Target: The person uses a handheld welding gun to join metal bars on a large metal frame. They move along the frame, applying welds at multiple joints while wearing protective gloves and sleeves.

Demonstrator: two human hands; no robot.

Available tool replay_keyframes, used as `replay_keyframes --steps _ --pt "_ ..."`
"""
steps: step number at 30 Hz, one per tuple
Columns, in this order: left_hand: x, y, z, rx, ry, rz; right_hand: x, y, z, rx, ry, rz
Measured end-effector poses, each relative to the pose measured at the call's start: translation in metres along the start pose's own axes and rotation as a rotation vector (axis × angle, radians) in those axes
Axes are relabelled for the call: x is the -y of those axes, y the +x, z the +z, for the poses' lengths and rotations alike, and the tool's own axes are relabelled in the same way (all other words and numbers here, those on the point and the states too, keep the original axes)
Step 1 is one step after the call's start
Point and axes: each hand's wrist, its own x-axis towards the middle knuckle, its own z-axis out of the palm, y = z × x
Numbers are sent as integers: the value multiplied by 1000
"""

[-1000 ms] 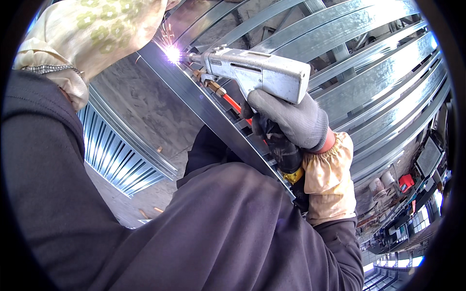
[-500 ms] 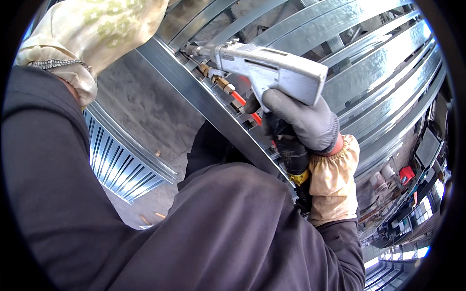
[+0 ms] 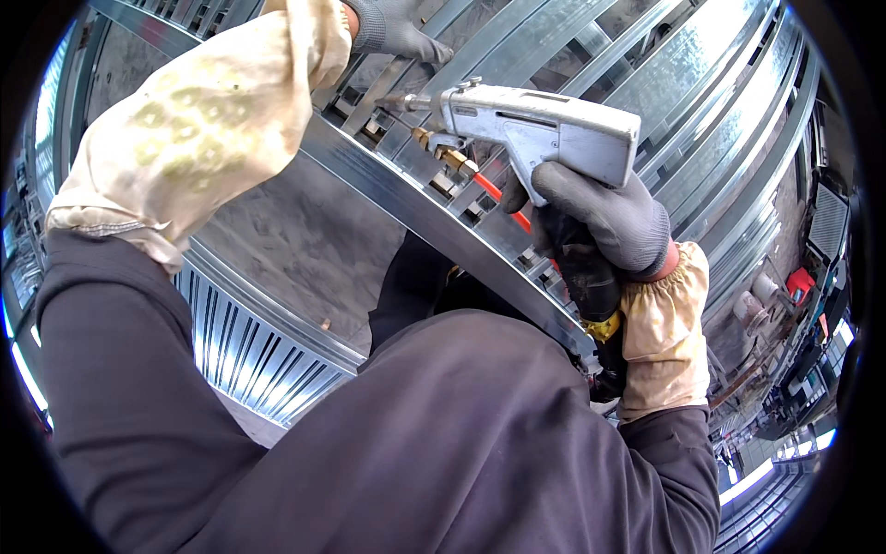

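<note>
My right hand [image 3: 600, 217], in a grey glove, is closed around the handle of a white pistol-shaped tool [image 3: 554, 125]. Its narrow metal nozzle [image 3: 403, 102] points left, close to the joints of the galvanised metal frame [image 3: 369, 175]. Under the tool runs a red hose [image 3: 489, 187] with brass fittings [image 3: 452, 159]. My left hand [image 3: 397, 32], also gloved in grey, lies at a metal slat by the top edge. One digit is stretched along it; the other fingers are cut off or hidden. Pale cloth sleeve covers [image 3: 208, 125] wrap both forearms.
Long parallel metal slats [image 3: 664, 83] extend to the far right. Below the frame on the left is a ribbed stack of metal profiles [image 3: 263, 346]. My raised knee [image 3: 471, 388] is close to the frame's near edge. A red object [image 3: 800, 284] is among clutter at right.
My left arm has swung up and right, bringing the gloved hand into view at the slats. The tool and right hand appear slightly farther right as the view shifted.
</note>
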Motion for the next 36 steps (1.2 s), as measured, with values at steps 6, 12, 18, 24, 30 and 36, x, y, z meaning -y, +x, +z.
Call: replay_keyframes --steps 6,12,18,24,30,36 --pt "-6 -7 -9 72 -52 -55 -10 22 -1 124 -108 4" --pt "-3 -3 -2 59 -44 -30 -16 35 2 132 -75 -59" --pt "-2 -2 -2 72 -43 -26 -14 52 -2 217 -98 11" --pt "1 4 4 35 -50 27 -25 60 -9 242 -54 6" --pt "-2 -3 0 58 -32 -24 -21 63 -8 236 -98 74" --pt "-4 -3 -1 51 -42 -23 -24 63 -8 223 -105 54"
